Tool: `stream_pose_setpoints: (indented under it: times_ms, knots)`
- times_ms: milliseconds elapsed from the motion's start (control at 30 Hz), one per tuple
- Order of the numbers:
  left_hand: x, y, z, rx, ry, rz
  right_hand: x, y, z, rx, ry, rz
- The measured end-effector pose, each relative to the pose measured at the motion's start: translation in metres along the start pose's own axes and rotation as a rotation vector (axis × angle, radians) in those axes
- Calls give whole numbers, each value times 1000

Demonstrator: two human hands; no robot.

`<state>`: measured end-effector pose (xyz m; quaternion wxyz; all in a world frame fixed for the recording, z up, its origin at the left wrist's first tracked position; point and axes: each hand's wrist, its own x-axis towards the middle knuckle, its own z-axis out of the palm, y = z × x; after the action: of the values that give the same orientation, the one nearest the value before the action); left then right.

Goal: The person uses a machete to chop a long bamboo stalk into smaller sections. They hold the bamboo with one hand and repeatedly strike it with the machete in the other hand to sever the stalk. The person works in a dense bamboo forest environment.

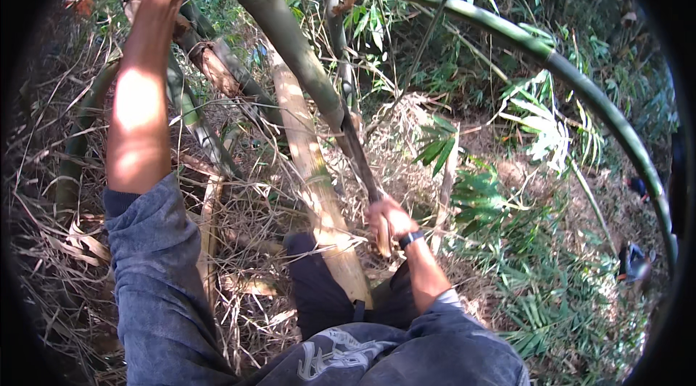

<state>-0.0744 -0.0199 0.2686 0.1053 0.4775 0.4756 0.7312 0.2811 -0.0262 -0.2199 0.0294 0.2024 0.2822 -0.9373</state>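
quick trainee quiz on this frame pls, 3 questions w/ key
1. Which hand grips the long-bladed tool?
2. True or false: the wristband is on the left wrist.
3. The bamboo stem arching over the right side is mostly: a) red b) green c) white

Key:
1. The right hand.
2. False: the wristband is on the right wrist.
3. b

Dappled sunlight, white glare on the left forearm (138,110), black-rimmed fisheye distortion
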Motion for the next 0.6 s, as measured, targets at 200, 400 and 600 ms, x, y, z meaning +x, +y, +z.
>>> stream_pose_setpoints:
  times_ms: [200,400,600]
  knots:
    - [10,-8,20,33,-38,34,39,36,59,27,244,-174]
    - [2,-4,-8,-5,-16,70,-88,-71,148,-448,727,-915]
    - [-2,-5,-6,3,8,34,-214,-246,189,-282,116,-2304]
